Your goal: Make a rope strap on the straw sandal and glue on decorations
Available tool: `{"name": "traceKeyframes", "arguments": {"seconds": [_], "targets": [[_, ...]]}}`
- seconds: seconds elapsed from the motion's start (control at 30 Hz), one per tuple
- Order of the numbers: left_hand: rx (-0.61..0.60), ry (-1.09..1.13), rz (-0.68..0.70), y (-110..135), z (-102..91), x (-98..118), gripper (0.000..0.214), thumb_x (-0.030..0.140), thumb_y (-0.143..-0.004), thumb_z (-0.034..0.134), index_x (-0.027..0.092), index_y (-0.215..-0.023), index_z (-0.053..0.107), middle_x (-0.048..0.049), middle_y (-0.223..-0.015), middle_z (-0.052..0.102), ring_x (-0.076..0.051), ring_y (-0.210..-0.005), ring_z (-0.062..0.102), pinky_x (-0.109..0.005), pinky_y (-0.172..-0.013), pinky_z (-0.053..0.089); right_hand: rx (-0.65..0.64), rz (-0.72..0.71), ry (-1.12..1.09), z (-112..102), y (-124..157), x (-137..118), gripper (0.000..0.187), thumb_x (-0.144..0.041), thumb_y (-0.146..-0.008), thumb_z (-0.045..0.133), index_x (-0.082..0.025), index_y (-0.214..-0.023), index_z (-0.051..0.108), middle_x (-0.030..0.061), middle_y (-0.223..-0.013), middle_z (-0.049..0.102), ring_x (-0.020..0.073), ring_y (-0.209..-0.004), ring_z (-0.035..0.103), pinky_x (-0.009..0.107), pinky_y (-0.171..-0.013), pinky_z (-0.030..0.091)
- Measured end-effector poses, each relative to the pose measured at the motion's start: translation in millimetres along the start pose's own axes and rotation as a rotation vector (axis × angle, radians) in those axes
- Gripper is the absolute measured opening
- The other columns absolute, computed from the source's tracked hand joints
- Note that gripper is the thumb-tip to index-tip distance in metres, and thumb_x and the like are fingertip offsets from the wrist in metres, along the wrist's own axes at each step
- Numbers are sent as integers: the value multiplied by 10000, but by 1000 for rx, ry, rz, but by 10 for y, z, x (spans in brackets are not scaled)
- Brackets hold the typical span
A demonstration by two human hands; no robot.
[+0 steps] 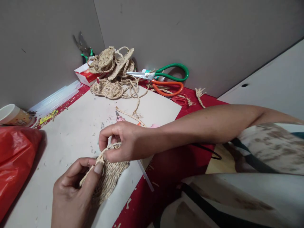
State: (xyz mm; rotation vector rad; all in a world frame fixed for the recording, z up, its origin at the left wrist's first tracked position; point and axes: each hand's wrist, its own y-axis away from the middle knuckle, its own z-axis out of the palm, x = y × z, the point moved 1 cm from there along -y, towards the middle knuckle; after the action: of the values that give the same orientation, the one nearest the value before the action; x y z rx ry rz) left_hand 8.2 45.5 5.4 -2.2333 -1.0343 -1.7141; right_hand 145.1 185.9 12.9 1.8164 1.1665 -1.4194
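Straw mat (112, 180) at lower centre of the frame, above the white sheet (71, 139), with its thick braided rim facing up and leftward. Clamped at the left stretch of that rim by the left hand (71, 188), thumb flat on the near face, fingers curled behind; pinched narrowly in the right hand (131, 139) on the same rim, just beside that left thumb. Cannot tell how the hidden right fingers press. Looks light, judging by the dry plaited cord, and soft enough to bend across the flat, with more stiffness along the rim. Seems rough rather than slippery, and probably holds well under a mild squeeze. Likely bears a pull along the strands, yet might fray at an end or gape between rows under a sideways tug. Best taken by the rim, thumb on one face and fingers on the other, close to any part being worked; better not lifted by a single strand. At upper centre, similar straw pieces (104, 60) heaped beside large scissors (148, 76); just beyond the right hand, a pointed tool (119, 117), mostly hidden; at the left edge, a red bag (17, 158).
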Motion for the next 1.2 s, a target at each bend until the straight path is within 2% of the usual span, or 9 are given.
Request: {"name": "traceKeyframes", "arguments": {"seconds": [0.17, 0.37, 0.57, 0.67, 0.77, 0.87, 1.0, 1.2], "targets": [[38, -35, 27, 48, 26, 39, 375, 515, -571, 824, 209, -716, 661, 30, -545, 584, -77, -449, 425, -150, -385, 336, -16, 33, 50, -2, 23, -44, 125, -231, -719, 593, -155, -808, 638, -30, -763, 586, 75, -706, 456, 188, -643, 378], [68, -135, 85, 28, -15, 13, 377, 543, -589, 792, 225, -746, 665, 25, -577, 599, -98, -459, 441, -174, -383, 342, -2, 58, 103, -6, 33, -94, 217, -323, -700, 633, -173, -852, 672, -18, -774, 596, 94, -712, 478, 222, -646, 368], [143, -248, 211, 84, -1, 46, 326, 539, -650, 751, 228, -701, 666, 36, -574, 598, -79, -446, 421, -170, -396, 340, -15, -39, 140, -3, 45, -85, 143, -234, -724, 586, -159, -839, 626, -18, -817, 601, 88, -725, 493, 212, -656, 373], [155, -261, 217, 99, 2, 53, 329, 541, -660, 741, 225, -715, 666, 33, -564, 595, -88, -453, 429, -176, -402, 350, -50, -54, 165, -13, 53, -107, 166, -195, -718, 591, -155, -877, 611, -9, -849, 609, 93, -740, 502, 210, -660, 377], [152, -259, 230, 87, 0, 53, 325, 537, -659, 737, 226, -726, 668, 30, -575, 612, -95, -459, 449, -180, -408, 365, -84, 8, 162, -24, 60, -152, 214, -216, -709, 634, -157, -914, 621, 4, -918, 634, 109, -806, 537, 216, -708, 395], [164, -283, 262, 74, -7, 53, 296, 517, -674, 726, 232, -724, 664, 38, -582, 620, -87, -457, 452, -172, -417, 368, -59, 53, 135, -17, 62, -176, 216, -300, -732, 651, -166, -900, 631, -6, -904, 640, 114, -818, 552, 223, -717, 399], [177, -318, 278, 77, -19, 45, 315, 538, -676, 722, 232, -726, 666, 43, -574, 604, -80, -443, 427, -176, -414, 357, -2, -39, 142, 22, 53, -137, 155, -241, -735, 624, -158, -865, 607, -11, -869, 626, 101, -788, 536, 217, -712, 384], [173, -311, 303, 102, -10, 64, 275, 504, -678, 732, 237, -711, 673, 42, -590, 629, -87, -474, 483, -167, -438, 384, 24, -219, 249, 76, 46, -28, 121, -218, -754, 586, -166, -859, 553, 13, -861, 597, 126, -799, 521, 241, -732, 386]]}}
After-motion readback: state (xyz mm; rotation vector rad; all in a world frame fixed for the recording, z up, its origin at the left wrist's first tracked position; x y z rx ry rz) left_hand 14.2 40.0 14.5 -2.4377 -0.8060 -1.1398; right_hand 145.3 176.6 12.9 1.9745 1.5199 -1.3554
